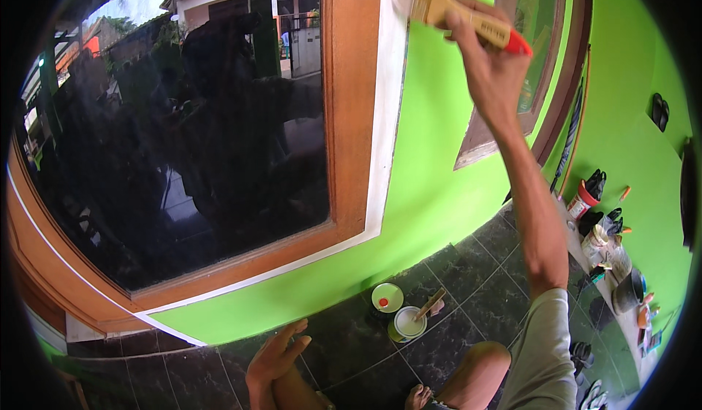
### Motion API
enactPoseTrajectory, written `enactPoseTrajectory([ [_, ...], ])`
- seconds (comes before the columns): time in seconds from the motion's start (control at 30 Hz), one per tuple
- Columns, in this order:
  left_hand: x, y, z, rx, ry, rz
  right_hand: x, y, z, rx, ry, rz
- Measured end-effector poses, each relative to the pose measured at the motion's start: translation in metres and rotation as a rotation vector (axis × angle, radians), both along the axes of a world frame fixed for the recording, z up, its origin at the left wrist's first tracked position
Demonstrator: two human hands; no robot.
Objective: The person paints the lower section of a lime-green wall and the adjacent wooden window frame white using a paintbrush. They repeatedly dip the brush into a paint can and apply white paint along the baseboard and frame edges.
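Note:
My right hand (485, 53) is raised at the upper right, closed around the wooden handle of a wide flat paintbrush (433, 1) with a red handle tip. Its pale bristles lie against or close to the white border strip (385, 108) between the orange-brown wooden window frame (351, 108) and the bright green wall (433, 136). Low in the view, my left hand (278, 352) is held near my knee, fingers apart, with nothing in it. A paint can (407, 331) with whitish paint and a wooden stick (429, 304) stands on the floor, beside a round lid or container (378, 290) bearing a red cap.
Dark glass (219, 163) fills the left. A smaller brown-framed window (477, 141) lies right of my brush. Along the right wall stand an umbrella (569, 130), a red-rimmed bucket (582, 200), a dark pot (628, 292) and several bags. Dark tiles (471, 278) cover the floor.

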State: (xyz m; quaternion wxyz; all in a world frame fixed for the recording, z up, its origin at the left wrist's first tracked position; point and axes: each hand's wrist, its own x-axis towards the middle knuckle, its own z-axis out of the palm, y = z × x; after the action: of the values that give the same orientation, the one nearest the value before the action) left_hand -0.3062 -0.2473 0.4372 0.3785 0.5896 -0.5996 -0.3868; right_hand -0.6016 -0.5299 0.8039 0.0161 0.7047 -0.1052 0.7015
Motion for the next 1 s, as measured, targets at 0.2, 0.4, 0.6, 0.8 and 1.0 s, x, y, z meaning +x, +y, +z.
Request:
enactPoseTrajectory([
  [0.2,0.002,0.001,-0.002,0.018,-0.006,-0.007,-0.004,0.022,-0.067,0.144,0.105,-0.032],
  [0.4,0.0,-0.002,-0.001,0.027,-0.005,-0.015,-0.014,0.025,-0.057,0.217,0.086,0.071],
  [0.6,0.001,-0.004,-0.003,0.01,0.013,-0.014,-0.004,0.007,0.016,0.153,0.053,-0.014],
  [0.8,0.003,-0.002,-0.003,0.03,0.019,0.003,0.006,0.001,0.042,-0.022,-0.11,0.062],
  [1.0,0.001,-0.003,0.0,0.027,0.006,0.0,0.0,0.001,0.008,-0.008,-0.055,0.027],
])
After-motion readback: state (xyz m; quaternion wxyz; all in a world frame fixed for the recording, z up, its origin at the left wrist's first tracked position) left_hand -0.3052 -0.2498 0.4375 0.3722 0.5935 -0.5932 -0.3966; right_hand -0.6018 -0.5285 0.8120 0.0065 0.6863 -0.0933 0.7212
